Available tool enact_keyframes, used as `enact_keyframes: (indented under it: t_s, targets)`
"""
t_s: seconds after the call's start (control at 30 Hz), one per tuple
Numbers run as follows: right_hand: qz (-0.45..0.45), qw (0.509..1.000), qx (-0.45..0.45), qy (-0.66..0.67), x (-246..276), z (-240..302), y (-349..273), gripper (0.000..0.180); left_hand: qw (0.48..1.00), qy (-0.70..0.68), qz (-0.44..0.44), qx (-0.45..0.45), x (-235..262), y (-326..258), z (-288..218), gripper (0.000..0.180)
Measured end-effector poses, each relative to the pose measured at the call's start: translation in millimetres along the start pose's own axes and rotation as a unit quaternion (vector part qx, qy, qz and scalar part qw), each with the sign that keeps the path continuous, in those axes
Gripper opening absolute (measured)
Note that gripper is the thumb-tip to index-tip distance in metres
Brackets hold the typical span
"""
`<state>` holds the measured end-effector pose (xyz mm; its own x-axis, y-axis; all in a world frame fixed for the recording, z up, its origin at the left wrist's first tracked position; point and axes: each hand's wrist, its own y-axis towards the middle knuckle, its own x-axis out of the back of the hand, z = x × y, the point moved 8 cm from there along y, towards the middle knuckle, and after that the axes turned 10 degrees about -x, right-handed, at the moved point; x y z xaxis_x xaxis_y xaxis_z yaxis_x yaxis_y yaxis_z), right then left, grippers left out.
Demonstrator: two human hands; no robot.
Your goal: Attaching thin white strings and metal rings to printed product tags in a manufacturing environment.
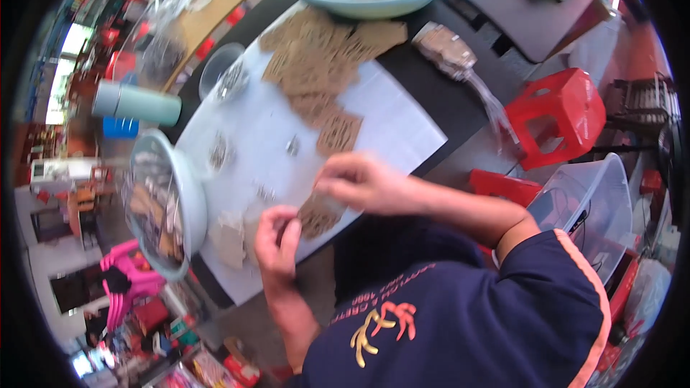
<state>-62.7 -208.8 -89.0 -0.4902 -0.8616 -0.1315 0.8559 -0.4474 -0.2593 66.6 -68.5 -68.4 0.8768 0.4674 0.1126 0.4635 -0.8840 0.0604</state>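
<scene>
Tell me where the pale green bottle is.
In the head view, the green bottle shows at left, above the left basin and left of the clear bowl.

The site appeared to be a small hand-assembly workshop; whether it lay within a home or a shop could not be told. A desk (425,88) carried a white sheet (402,116), piled brown cards (309,65), small metal pieces (292,146) and a pale blue basin (374,7) of further cards. A red plastic stool (557,118) stood nearby.

One brown card (320,218) held, two basins (374,6) (191,201), one mint bottle (140,103), one white sheet (402,118)
</scene>
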Motion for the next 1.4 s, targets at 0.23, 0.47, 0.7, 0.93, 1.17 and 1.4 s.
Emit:
enact_keyframes:
  t_s: [0.23,0.47,0.7,0.93,1.17,1.4]
  targets:
    - [0.029,0.996,-0.039,0.072,11.3,6.4,-0.3,0.03,0.992,-0.112,-0.051,0.01,-3.5,9.6,-3.8,0.02]
    - [0.05,0.996,-0.057,0.047,-2.1,3.5,-0.5,0.031,0.993,-0.105,-0.055,0.003,3.0,3.6,-7.5,0.023]
    - [0.049,0.996,-0.063,0.039,-2.3,1.0,-0.4,0.029,0.991,-0.132,-0.032,0.019,-0.2,2.2,-11.4,0.025]
    - [0.045,0.998,-0.037,0.012,-6.1,6.7,-3.0,0.027,0.997,-0.081,0.002,0.011,-14.9,9.6,-10.0,0.023]
    - [0.068,0.992,-0.072,-0.075,-5.7,8.9,-12.2,0.021,0.998,0.049,0.002,-0.049,-8.4,4.9,-10.4,0.014]
    - [-0.14,0.972,0.029,-0.184,50.6,44.1,-9.1,0.018,0.956,0.239,0.087,-0.147,-13.1,9.2,-34.1,0.016]
